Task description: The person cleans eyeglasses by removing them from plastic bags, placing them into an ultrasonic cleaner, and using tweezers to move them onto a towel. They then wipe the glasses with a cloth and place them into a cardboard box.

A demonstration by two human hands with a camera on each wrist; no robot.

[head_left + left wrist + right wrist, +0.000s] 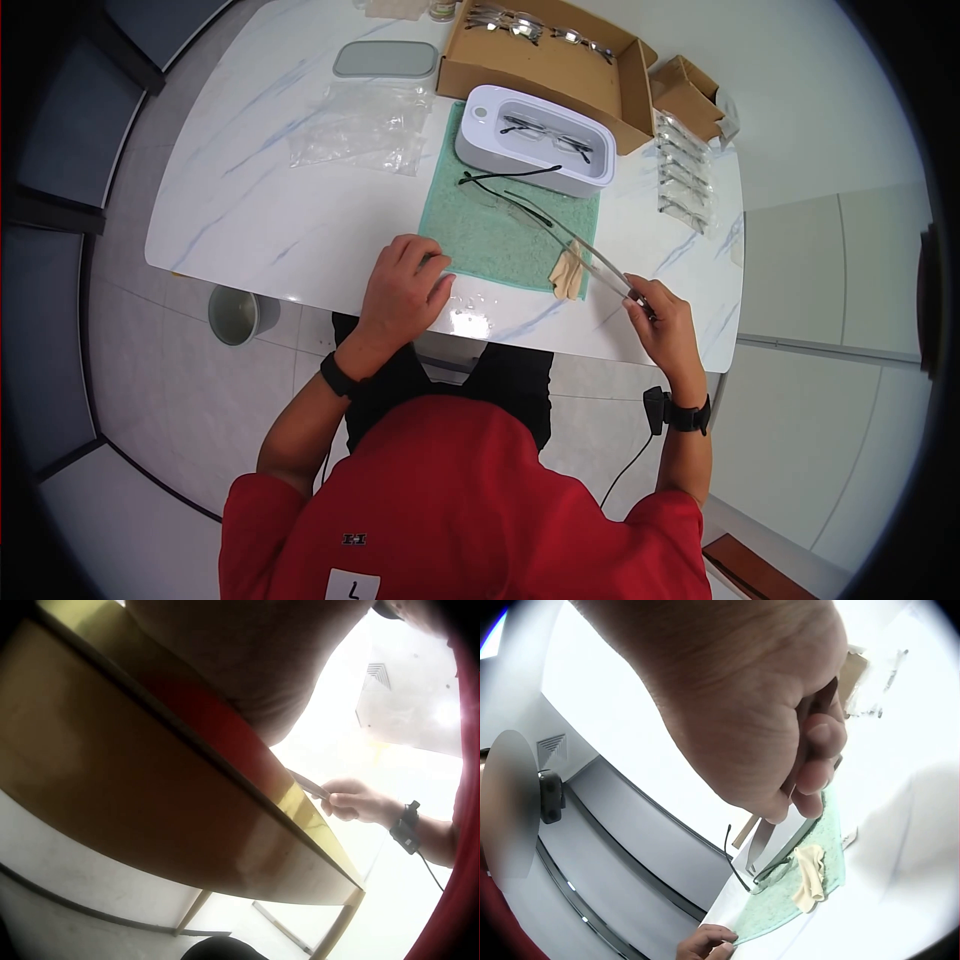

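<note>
My right hand (662, 322) grips a pair of long metal tweezers (598, 258) near its back end. The tweezers' tips reach left to a pair of dark-framed glasses (482, 178), whose temples stand unfolded over the green towel (470, 240). Whether the tips pinch the frame I cannot tell. My left hand (400, 290) rests at the table's front edge by the towel's lower left corner, fingers loosely bent, holding nothing. Behind the glasses stands a white ultrasonic cleaner (480, 145), with another pair of glasses (548, 137) in its basin. A beige cloth (808, 877) lies crumpled on the towel.
A cardboard box (480, 75) with several glasses stands at the back. Clear plastic bags (365, 130) and a grey-lidded container (385, 60) are at left. Several bagged glasses (684, 175) line the right side beside a smaller box (685, 95). Water drops dot the front edge.
</note>
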